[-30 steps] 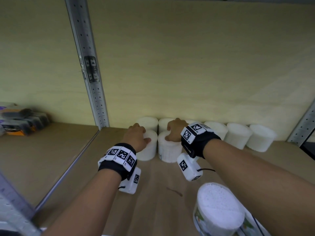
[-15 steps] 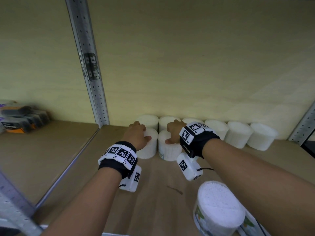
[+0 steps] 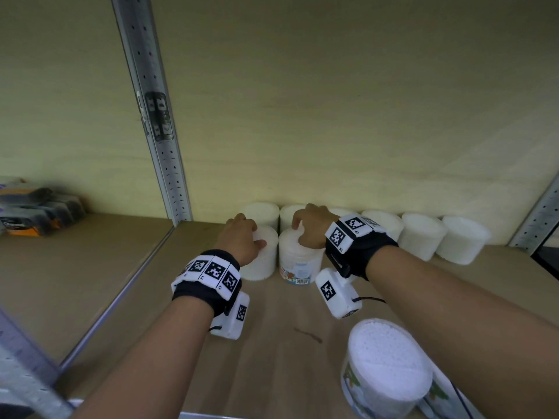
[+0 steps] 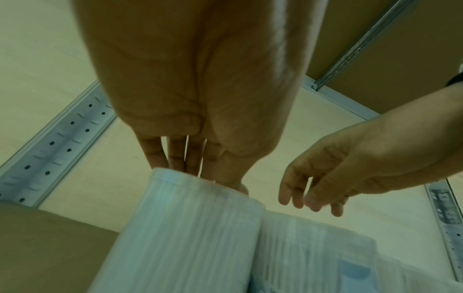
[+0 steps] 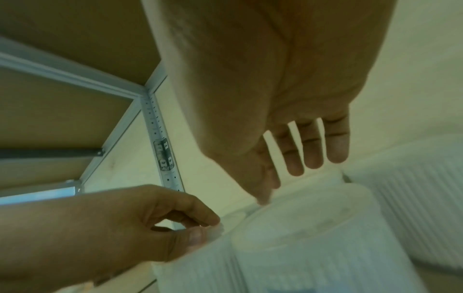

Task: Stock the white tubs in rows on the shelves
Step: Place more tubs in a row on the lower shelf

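Note:
Two white tubs stand side by side in front of a back row of white tubs [image 3: 423, 234] along the wall. My left hand [image 3: 251, 237] [image 4: 200, 174] [image 5: 203, 230] grips the top rim of the left front tub [image 3: 261, 264] [image 4: 190, 228], fingers over the far edge and thumb on the near side. My right hand [image 3: 299, 228] [image 4: 308, 204] [image 5: 300, 168] hovers just above the labelled right front tub [image 3: 298, 264] [image 5: 313, 237], with its fingers loose and holding nothing.
A larger tub [image 3: 390, 367] with a printed label stands at the shelf's front right, under my right forearm. The wooden shelf [image 3: 272, 343] is bounded by a metal upright [image 3: 157, 131] at the left. Dark boxes [image 3: 33, 213] sit in the neighbouring bay.
My right hand has lifted off the top of the labelled tub and loosened its fingers. The left hand stays on its tub, and both tubs stand closer to the back row.

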